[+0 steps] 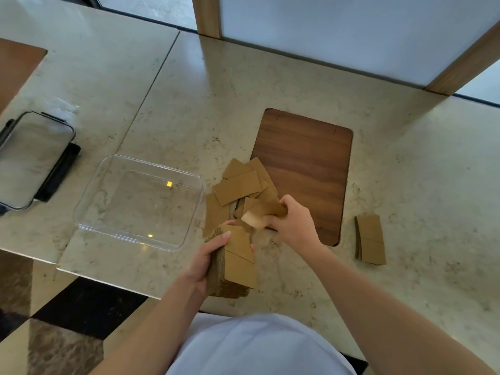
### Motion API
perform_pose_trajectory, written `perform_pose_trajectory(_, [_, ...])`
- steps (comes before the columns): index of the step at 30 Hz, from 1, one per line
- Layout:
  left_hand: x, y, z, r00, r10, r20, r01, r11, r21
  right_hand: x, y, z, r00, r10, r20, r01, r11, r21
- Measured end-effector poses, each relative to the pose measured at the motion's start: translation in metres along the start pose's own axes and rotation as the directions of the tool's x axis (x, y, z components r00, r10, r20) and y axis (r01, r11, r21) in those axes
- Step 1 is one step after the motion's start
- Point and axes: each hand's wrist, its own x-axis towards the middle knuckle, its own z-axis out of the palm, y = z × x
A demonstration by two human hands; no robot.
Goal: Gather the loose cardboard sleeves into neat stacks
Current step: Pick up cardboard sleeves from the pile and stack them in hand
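Pale stone makes up the big counter (405,185), with a window behind it. Far on the left lies a clear lid with dark clips (32,158). Next to it sits an empty clear tub (89,201), just beside the cardboard.

Then comes the left hand (208,255). It is wrapped around a thick stack of sleeves (235,263), thumb on top and fingers below, near the front edge of the counter. This stack looks tidy, with its edges lined up.

Behind the stack is the loose pile (243,185). These sleeves lie every which way, some on the stone and some over the edge of a brown wood board (305,163) set into the counter.

The right hand (292,223) is closed on one sleeve (263,212) at the near side of the pile, pinching it by its end. That sleeve looks blurry, so I cannot tell how it is turned.

Far on the right, a small stack (370,239) lies alone on the stone, well apart from the rest.

I think the sleeves are very light, flat and a bit stiff, but they would bend if squeezed hard. One is easy to pinch at a short end. A thick stack could slide apart, so it is best held across the middle, with the thumb pressing down.
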Motion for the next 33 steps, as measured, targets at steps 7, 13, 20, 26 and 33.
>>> perform_pose_trajectory(7, [0.005,-0.002,0.014,0.999,0.006,-0.046,-0.002,0.997,0.082,-0.068,-0.018,-0.033,0.842,-0.502,-0.199,0.503,0.863,-0.048])
perform_pose_trajectory(13, [0.008,-0.006,0.032,0.999,0.001,0.047,-0.005,0.998,0.069,-0.102,-0.015,-0.031,0.786,-0.600,-0.149,0.559,0.793,-0.242])
perform_pose_trajectory(20, [0.005,-0.008,0.046,0.997,0.074,0.008,-0.074,0.976,0.204,-0.118,-0.031,-0.046,0.898,-0.269,-0.349,0.230,0.962,-0.149])
perform_pose_trajectory(26, [0.003,-0.016,0.058,0.990,0.133,0.045,-0.140,0.918,0.372,-0.086,-0.049,-0.068,0.916,0.294,0.271,-0.349,0.920,0.181])
perform_pose_trajectory(33, [0.008,-0.021,0.075,0.985,0.086,0.149,-0.134,0.928,0.347,-0.086,-0.027,-0.068,0.885,0.245,0.395,-0.462,0.566,0.683])
